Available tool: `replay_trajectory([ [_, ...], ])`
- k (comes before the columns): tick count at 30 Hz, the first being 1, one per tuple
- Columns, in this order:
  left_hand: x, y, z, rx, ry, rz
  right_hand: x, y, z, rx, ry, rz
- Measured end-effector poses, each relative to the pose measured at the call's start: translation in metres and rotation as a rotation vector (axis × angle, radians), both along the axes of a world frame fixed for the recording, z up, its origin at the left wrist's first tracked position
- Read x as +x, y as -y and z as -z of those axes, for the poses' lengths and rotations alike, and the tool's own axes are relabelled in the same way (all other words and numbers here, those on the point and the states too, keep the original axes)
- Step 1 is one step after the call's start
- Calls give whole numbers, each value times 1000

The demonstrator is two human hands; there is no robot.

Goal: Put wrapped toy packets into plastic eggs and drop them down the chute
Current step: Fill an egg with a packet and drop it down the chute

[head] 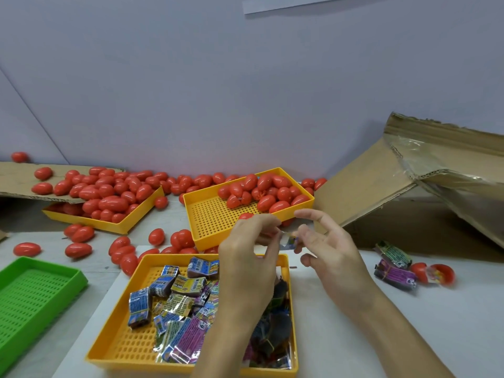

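Fingers [268, 222] of the left hand [245, 257] and of the right hand [327, 246] are closed together on one small wrapped toy packet [289, 241], which is pinched between both hands just above the far edge of the near yellow tray [114, 347]; the right index and middle fingers are left extended above the pinch. Whether an egg half is also held cannot be told.

More packets [174, 301] are heaped in that near tray, so much filling is judged to remain. Just beyond the hands, closed red eggs [267, 192] are piled at the far end of a second yellow tray [215, 222]. A third yellow tray [92, 222], far left, is also loaded with eggs, partly under a cardboard sheet [16, 181], and others are scattered over the counter [409, 323].

To the right, two packets [395, 271] and an opened egg [436, 272] lie on the counter, near a slanted cardboard chute [368, 192]. A green tray [32, 293] is seen at the near left. No egg is shown on the chute, so the present packet is judged to be unloaded as yet.
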State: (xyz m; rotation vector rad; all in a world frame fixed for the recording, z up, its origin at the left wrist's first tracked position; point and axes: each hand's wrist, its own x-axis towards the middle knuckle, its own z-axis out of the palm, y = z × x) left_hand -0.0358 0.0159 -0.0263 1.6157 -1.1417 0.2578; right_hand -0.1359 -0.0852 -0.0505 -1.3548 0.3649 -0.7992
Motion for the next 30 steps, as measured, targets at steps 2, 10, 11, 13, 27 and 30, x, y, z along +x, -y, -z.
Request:
replay_trajectory([
  [2,-1,1,0,7,99,21,2,0,1,18,-1,26],
  [10,-1,1,4,151,-48,72,-2,2,-3,45,98,-74],
  [11,-1,2,4,150,-111,75,-3,2,-3,43,97,-92],
  [13,-2,2,3,119,-262,73,-4,1,-4,16,73,-112],
  [27,-2,3,2,79,-287,65,-2,-5,-5,-3,-121,94],
  [30,-1,3,3,73,-294,61,-2,-4,-6,14,-125,107],
])
